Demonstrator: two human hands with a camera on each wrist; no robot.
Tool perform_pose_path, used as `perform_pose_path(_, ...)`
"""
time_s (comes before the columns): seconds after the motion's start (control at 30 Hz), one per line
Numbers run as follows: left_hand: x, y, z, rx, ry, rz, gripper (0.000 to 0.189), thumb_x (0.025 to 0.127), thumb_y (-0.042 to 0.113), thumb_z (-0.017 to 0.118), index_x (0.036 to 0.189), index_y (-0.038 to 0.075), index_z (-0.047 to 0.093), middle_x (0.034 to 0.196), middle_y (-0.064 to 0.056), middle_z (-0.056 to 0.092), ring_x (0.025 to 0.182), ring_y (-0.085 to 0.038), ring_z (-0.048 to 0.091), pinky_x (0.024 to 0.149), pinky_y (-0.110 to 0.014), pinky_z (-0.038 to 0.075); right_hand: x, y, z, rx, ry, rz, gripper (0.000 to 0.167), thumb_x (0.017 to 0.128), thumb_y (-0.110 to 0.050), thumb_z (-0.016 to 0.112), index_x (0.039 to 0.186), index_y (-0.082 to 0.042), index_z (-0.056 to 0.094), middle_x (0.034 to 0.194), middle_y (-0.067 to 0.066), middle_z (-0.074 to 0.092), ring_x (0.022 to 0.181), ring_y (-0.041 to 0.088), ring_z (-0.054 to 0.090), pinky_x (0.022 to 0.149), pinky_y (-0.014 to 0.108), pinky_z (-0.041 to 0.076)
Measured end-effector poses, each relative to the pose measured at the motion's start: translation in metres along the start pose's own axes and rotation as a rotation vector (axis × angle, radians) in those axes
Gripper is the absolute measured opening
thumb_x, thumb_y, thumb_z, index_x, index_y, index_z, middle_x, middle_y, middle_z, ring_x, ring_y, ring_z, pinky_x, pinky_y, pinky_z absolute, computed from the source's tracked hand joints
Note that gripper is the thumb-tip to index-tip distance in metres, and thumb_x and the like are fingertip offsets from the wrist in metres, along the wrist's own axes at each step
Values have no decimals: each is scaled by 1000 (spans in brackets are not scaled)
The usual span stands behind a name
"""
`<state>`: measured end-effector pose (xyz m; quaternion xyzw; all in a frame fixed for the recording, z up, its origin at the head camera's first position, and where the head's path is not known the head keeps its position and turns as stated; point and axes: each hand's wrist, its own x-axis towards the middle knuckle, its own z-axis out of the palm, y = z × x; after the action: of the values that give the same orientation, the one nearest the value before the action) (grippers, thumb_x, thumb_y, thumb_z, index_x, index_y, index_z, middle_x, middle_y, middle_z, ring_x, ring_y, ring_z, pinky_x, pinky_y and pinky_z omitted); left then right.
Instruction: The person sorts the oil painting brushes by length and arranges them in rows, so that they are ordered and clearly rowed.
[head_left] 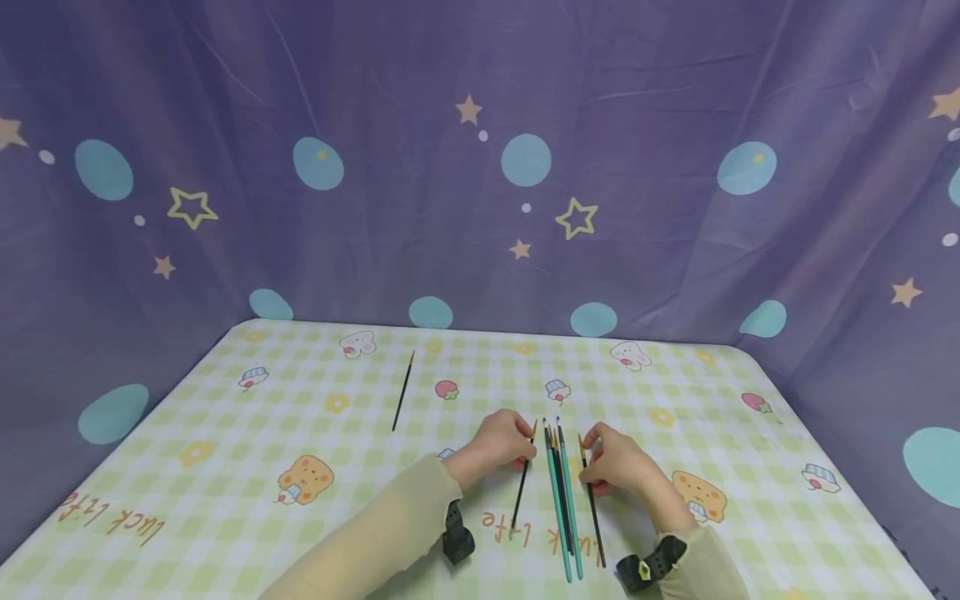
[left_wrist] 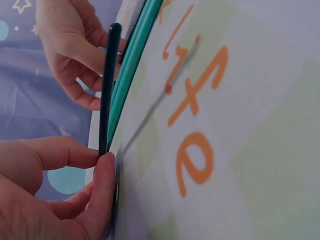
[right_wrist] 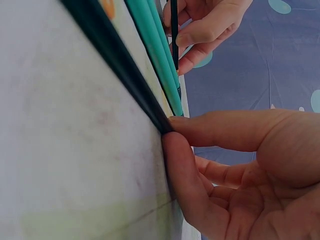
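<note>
With thumb and finger, my left hand (head_left: pixel 504 439) pinches a thin black paintbrush (head_left: pixel 521 493) near its bristle end. In the left wrist view that brush (left_wrist: pixel 108 85) tilts up off the cloth, its shadow falling beside it. My right hand (head_left: pixel 617 461) pinches another black paintbrush (head_left: pixel 596 521), also near the bristles; in the right wrist view this brush (right_wrist: pixel 125 75) slants close above the tabletop. Between the hands lies a bundle of teal paintbrushes (head_left: pixel 556 487) and black ones, side by side, bristles pointing away from me.
One more black paintbrush (head_left: pixel 402 393) lies alone toward the back left of the table. A checked cloth (head_left: pixel 247 450) with printed cartoons covers the tabletop. Behind it hangs a purple curtain (head_left: pixel 420 208) with stars and dots.
</note>
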<state>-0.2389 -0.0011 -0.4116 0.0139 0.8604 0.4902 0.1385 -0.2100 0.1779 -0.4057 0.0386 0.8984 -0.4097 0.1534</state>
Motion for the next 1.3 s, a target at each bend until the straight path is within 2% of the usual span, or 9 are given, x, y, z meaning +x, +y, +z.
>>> perform_pose_path(0.2, 1, 0, -2, -38, -5, -31, 22, 68, -6, 64, 89, 0, 59, 69, -8, 58, 51, -16, 57, 47, -26, 51, -1, 1, 0, -3, -2, -13, 38, 70, 4, 69, 100, -2, 46, 83, 12, 51, 57, 18, 56, 49, 27, 51)
perform_pose_path(0.37, 3, -3, -3, -96, -21, -65, 26, 67, -5, 62, 93, 1, 60, 76, -8, 58, 55, -17, 57, 50, -27, 51, 0, 2, 0, -2, -4, -15, 38, 70, 3, 69, 100, -2, 46, 83, 12, 51, 56, 18, 56, 49, 27, 50)
perform_pose_path(0.73, 13, -14, -25, -222, -21, -32, 33, 70, -4, 60, 103, -2, 62, 84, -10, 64, 51, -12, 56, 49, -24, 50, -1, 1, 1, 20, 7, -12, 38, 70, 4, 69, 100, -2, 46, 82, 12, 51, 56, 18, 56, 49, 27, 51)
perform_pose_path(0.9, 20, -15, -37, -258, 14, -44, 39, 71, -5, 58, 109, -1, 61, 89, -11, 63, 52, -12, 55, 51, -25, 51, -1, 2, 1, 23, 10, -17, 38, 69, 5, 69, 99, -2, 46, 82, 12, 50, 55, 18, 56, 48, 28, 51)
perform_pose_path(1.1, 25, -18, -53, -295, 44, -20, 41, 72, -7, 54, 113, -4, 58, 90, -14, 61, 58, -13, 54, 53, -26, 52, -1, 2, 2, 31, 13, -22, 38, 69, 6, 69, 99, -1, 46, 82, 13, 50, 56, 19, 56, 49, 28, 51)
perform_pose_path(1.3, 32, -22, -71, -284, 121, -30, 40, 73, -7, 54, 112, -4, 59, 93, -14, 61, 60, -13, 54, 54, -27, 52, -1, 2, 1, 32, 10, -19, 39, 69, 6, 69, 99, -1, 46, 83, 13, 50, 58, 19, 56, 50, 28, 52)
